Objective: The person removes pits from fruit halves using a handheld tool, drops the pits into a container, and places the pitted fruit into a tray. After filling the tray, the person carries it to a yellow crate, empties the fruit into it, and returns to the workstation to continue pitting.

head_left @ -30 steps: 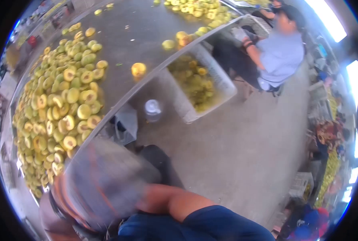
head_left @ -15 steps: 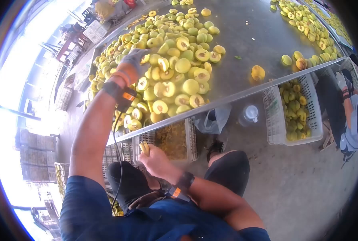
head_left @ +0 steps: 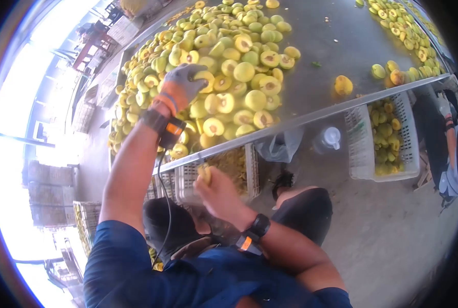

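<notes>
A large heap of yellow-green peaches [head_left: 244, 72], many halved with brown stone hollows showing, covers the left of the metal table [head_left: 311, 92]. My left hand [head_left: 182, 84], in a grey and orange glove, reaches over the heap. Its fingers are closed around a peach half [head_left: 206, 80] with the cut side partly showing. Nearer my body, just below the table edge, my bare right hand [head_left: 218, 192] is closed around a small tool with a yellowish handle [head_left: 205, 173]. The tool's working end is too blurred to make out.
A white crate [head_left: 359, 149] of peaches stands under the table at right; another crate [head_left: 253, 174] is below the front edge. A plastic bag [head_left: 280, 146] and a clear jug [head_left: 329, 138] sit between them. A co-worker's gloved hand [head_left: 443, 105] shows at far right.
My left hand has closed on a peach half and shifted slightly right. My right hand has risen toward the table edge with the tool. The view has shifted a little.
</notes>
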A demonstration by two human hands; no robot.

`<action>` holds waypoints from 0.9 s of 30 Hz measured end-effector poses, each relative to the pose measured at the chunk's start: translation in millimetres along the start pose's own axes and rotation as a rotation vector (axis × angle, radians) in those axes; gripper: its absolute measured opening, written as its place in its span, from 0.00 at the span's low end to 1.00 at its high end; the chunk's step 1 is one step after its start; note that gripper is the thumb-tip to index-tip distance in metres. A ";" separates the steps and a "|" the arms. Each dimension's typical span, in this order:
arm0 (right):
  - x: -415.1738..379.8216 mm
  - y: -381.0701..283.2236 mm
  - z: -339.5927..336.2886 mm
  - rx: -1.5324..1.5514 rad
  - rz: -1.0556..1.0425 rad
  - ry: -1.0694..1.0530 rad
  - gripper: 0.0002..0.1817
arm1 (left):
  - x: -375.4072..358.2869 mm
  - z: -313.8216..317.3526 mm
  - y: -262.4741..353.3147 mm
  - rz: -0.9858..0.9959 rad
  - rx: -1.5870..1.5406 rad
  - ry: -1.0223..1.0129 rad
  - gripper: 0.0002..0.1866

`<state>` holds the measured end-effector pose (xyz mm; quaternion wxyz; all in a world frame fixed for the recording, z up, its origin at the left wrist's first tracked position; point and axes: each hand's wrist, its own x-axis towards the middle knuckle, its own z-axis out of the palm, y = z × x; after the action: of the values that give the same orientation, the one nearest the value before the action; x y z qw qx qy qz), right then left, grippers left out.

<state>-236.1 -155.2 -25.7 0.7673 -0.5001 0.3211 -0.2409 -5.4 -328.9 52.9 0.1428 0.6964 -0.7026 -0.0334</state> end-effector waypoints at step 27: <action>12.7 20.0 -9.6 -0.307 -0.191 -0.075 0.15 | -208.2 27.8 51.1 -0.250 -0.854 0.150 0.22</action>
<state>-233.5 -162.2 -50.2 0.6671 -0.6483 0.2763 -0.2417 -64.1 -126.0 6.8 0.4630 0.6548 -0.5240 -0.2868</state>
